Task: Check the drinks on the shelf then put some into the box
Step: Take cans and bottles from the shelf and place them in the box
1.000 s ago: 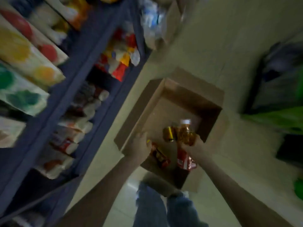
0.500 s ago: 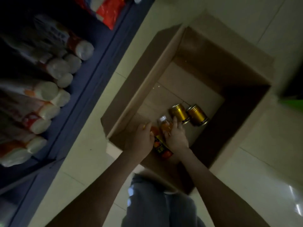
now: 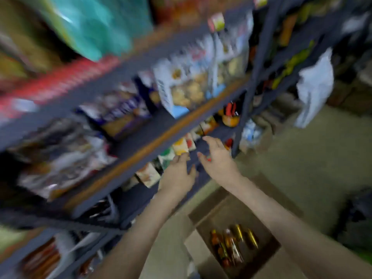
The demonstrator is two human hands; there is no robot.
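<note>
The view is blurred by motion. An open cardboard box [image 3: 205,210] stands on the floor at the lower right. Inside it lie two bottles [image 3: 225,248] with orange drink and two gold cans [image 3: 245,236]. My left hand [image 3: 179,172] and my right hand [image 3: 217,158] are both raised in front of the blue shelf [image 3: 141,150], fingers spread and empty. Small drink cartons [image 3: 181,146] stand in a row on the shelf just beyond my fingertips.
The blue shelf carries snack packs [image 3: 193,85] above and blurred packets [image 3: 60,158] at the left. A white plastic bag [image 3: 314,87] hangs at the right. Dark items [image 3: 358,216] sit on the tiled floor [image 3: 302,158] to the right of the box.
Both hands let go of the bottles in the box and rose to the shelf. The camera swung up from the box to the shelves.
</note>
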